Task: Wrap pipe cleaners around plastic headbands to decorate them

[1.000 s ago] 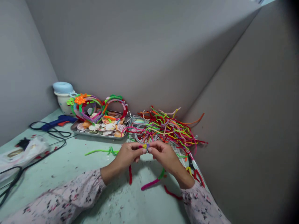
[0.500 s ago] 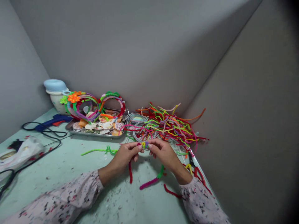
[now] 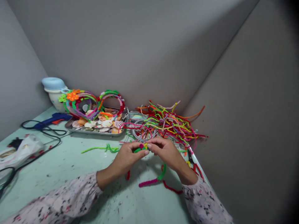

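the small twisted piece of fuzzy stems (image 3: pixel 141 146), with magenta, yellow and green parts, is raised over the pale green table (image 3: pixel 112 202), pinched at the fingertips of both hands. the left hand (image 3: pixel 127 155) grips its green and magenta side between thumb and fingers; the right hand (image 3: pixel 165 154) nips its yellow end. the fingers cover much of it, so its full shape is hidden.

just beyond the hands, a tangled heap of coloured fuzzy stems (image 3: pixel 170 123) leans toward the wall, with coils of grey wire (image 3: pixel 133 115) at its left edge. next to these sits a metal tray (image 3: pixel 98 133) of shells (image 3: pixel 106 123); colourful wrapped hoops (image 3: pixel 121 107) stand over it and partly block a white jar with a blue lid (image 3: pixel 56 97). farther left lie a blue glue gun (image 3: pixel 48 120), a black cord (image 3: pixel 52 146) and a white plastic bag (image 3: pixel 30 146); any print on the bag is too small to read.

a light green stem (image 3: pixel 94 150) lies left of the left hand. nearer, a magenta-and-green stem (image 3: pixel 148 182) touches or nearly touches a red stem (image 3: pixel 172 188), whose far end meets the right sleeve (image 3: pixel 203 199).
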Demonstrator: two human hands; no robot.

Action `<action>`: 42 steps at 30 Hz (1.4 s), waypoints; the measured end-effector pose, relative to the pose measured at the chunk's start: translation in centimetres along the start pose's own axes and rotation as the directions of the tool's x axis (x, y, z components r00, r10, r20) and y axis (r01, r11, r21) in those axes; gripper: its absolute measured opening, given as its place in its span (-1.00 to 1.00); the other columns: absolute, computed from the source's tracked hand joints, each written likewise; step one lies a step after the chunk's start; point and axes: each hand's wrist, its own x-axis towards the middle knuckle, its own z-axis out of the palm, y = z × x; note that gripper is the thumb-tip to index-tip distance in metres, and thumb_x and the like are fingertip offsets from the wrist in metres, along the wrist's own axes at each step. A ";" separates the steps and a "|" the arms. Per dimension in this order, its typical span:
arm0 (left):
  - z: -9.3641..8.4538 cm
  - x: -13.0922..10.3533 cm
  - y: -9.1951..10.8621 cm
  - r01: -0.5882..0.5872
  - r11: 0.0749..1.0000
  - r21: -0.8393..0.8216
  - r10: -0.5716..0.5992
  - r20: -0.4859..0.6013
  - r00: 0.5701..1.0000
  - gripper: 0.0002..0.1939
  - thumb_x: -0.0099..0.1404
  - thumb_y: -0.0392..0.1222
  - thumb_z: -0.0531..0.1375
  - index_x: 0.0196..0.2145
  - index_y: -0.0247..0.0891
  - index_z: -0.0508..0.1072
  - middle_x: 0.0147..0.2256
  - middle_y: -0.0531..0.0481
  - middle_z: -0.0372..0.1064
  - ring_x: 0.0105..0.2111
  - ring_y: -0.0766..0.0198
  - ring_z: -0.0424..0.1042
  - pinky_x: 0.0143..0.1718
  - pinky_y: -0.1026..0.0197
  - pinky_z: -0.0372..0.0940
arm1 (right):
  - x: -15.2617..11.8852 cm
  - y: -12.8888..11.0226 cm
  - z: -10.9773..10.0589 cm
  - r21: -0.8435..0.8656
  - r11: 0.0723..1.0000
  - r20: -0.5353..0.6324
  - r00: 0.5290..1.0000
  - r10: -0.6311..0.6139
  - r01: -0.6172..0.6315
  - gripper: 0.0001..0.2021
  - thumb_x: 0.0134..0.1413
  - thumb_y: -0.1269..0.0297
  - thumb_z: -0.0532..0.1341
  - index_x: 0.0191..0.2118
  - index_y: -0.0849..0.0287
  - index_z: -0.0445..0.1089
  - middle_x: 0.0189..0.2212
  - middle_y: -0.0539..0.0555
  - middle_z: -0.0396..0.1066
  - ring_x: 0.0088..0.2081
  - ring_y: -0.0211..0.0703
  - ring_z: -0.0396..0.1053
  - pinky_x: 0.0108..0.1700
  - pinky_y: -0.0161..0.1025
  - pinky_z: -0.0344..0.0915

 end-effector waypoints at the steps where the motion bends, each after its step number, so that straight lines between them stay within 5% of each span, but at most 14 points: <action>1: 0.1 0.0 0.1 0.006 1.000 0.024 -0.005 -0.010 1.000 -0.81 0.15 -0.10 0.25 -0.34 -0.23 0.59 -0.39 0.05 0.48 -0.37 0.27 0.36 -0.32 0.31 0.20 | 0.0 0.0 0.0 -0.015 1.000 0.001 1.000 -0.016 0.016 -0.81 0.03 0.19 0.25 -0.27 0.15 0.53 -0.34 0.05 0.45 -0.39 -0.25 0.33 -0.37 -0.31 0.27; 17: 1.1 -0.8 1.2 0.048 0.997 0.057 -0.045 -0.057 0.997 -0.85 0.14 -0.16 0.20 -0.48 -0.29 0.48 -0.54 0.10 0.34 -0.48 0.33 0.25 -0.41 0.33 0.14 | -0.8 -1.6 0.4 -0.058 0.995 0.062 0.996 -0.071 0.075 -0.86 0.10 0.31 0.16 -0.43 0.16 0.43 -0.48 -0.03 0.36 -0.37 -0.25 0.27 -0.29 -0.31 0.20; 27: 0.6 -0.4 0.7 0.037 0.999 0.038 -0.038 0.009 0.999 -0.80 0.13 -0.14 0.24 -0.29 -0.28 0.50 -0.39 0.03 0.40 -0.40 0.28 0.30 -0.36 0.29 0.17 | -0.5 -1.0 -1.2 0.103 0.992 0.142 0.988 0.063 -0.078 -0.76 0.04 0.16 0.23 -0.20 0.15 0.47 -0.38 0.01 0.44 -0.43 -0.28 0.31 -0.38 -0.31 0.25; 42: 0.7 -0.5 0.6 -0.135 0.952 0.273 0.177 -0.134 0.975 -0.95 0.18 -0.23 0.22 -0.40 -0.25 0.47 -0.44 0.05 0.35 -0.40 0.30 0.29 -0.34 0.30 0.16 | -0.6 -1.2 -0.5 0.154 0.980 0.117 0.987 0.107 -0.125 -0.86 -0.04 0.26 0.25 -0.30 0.16 0.44 -0.47 -0.05 0.39 -0.45 -0.30 0.28 -0.38 -0.32 0.22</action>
